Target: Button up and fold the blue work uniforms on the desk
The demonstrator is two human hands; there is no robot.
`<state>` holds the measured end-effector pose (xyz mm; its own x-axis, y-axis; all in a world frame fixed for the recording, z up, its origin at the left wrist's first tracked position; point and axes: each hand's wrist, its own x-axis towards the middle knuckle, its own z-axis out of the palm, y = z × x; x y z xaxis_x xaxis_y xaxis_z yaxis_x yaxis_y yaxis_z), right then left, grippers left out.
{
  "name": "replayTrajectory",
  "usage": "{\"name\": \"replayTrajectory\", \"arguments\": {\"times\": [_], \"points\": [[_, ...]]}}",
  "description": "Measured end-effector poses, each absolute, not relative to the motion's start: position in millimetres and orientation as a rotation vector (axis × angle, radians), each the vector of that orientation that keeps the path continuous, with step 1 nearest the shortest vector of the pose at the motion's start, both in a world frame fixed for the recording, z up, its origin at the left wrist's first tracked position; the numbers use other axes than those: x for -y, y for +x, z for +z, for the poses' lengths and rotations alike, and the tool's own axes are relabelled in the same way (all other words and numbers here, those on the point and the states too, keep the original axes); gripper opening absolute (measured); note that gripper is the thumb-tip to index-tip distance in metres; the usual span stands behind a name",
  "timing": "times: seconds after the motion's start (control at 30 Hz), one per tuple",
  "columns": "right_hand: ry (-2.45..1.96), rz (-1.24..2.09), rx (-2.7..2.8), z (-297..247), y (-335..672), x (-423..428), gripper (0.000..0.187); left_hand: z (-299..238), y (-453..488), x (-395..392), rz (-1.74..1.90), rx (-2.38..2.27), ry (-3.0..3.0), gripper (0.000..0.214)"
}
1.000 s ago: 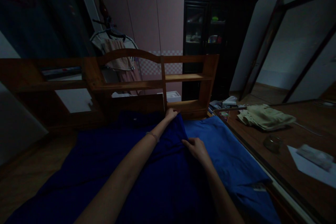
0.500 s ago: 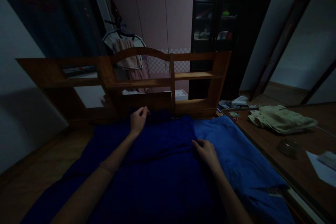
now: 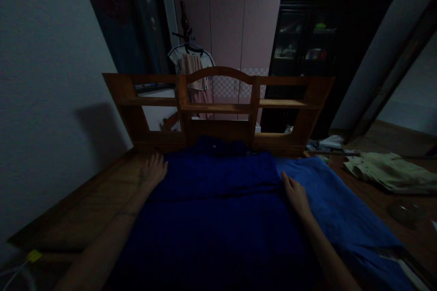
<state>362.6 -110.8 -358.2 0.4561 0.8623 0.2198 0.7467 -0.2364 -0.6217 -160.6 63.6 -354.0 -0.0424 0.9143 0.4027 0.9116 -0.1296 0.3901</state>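
Observation:
A dark blue garment (image 3: 218, 218) lies spread over the bed in the middle of the head view. Its folded upper part and a small pale label are at the headboard end. My left hand (image 3: 155, 170) rests at the garment's upper left edge, fingers spread and holding nothing. At the opposite edge is my right hand (image 3: 296, 194), its thumb stretched out along the border of the cloth and its other fingers partly bent; no cloth shows gripped in it. A lighter blue cloth (image 3: 327, 191) lies under and beside the right hand.
A wooden headboard with shelves (image 3: 218, 108) closes off the far end. To the right, a brown table (image 3: 372, 191) carries folded pale green cloth (image 3: 389, 173) and a glass dish (image 3: 404, 211). Bare wooden bed boards (image 3: 92, 204) and a wall are on the left.
My left hand has moved from above the garment's middle to its left edge, and its fingers have spread. My right hand has loosened from its pinch at the right edge. The view has turned left.

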Motion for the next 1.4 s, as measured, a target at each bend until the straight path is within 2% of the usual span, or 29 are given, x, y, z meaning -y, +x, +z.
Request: {"name": "replayTrajectory", "arguments": {"times": [0.13, 0.27, 0.37, 0.47, 0.6, 0.8, 0.93, 1.03, 1.13, 1.27, 1.4], "points": [[-1.957, -0.032, 1.342, -344, 345, 122, 0.06, -344, -151, -50, 0.699, -2.281, 2.419, 0.056], [-1.636, -0.415, 1.812, -319, 315, 133, 0.058, -350, -136, -3, 0.414, -2.012, 2.46, 0.062], [-1.491, -0.361, 2.295, -315, 297, 135, 0.052, -366, -133, 43, 0.306, -1.882, 2.437, 0.062], [-1.549, -0.234, 2.463, -328, 294, 136, 0.054, -385, -141, 77, 0.346, -1.917, 2.459, 0.063], [-1.654, -0.185, 2.487, -346, 303, 143, 0.056, -397, -155, 96, 0.468, -2.049, 2.493, 0.062], [-1.713, -0.29, 2.422, -355, 300, 160, 0.058, -396, -155, 104, 0.548, -2.105, 2.537, 0.06], [-1.7, -0.321, 2.358, -346, 294, 157, 0.048, -395, -153, 106, 0.565, -2.125, 2.542, 0.058], [-1.693, -0.378, 2.168, -319, 283, 122, 0.039, -395, -153, 106, 0.569, -2.116, 2.581, 0.056], [-1.707, -0.5, 2.021, -283, 263, 58, 0.039, -395, -153, 107, 0.564, -2.106, 2.594, 0.054], [-1.874, -0.535, 2.159, -251, 231, -35, 0.041, -395, -154, 106, 0.564, -2.046, 2.632, 0.05], [-1.903, -0.474, 2.298, -249, 209, -97, 0.048, -394, -154, 103, 0.618, -2.123, 2.535, 0.055]]}}
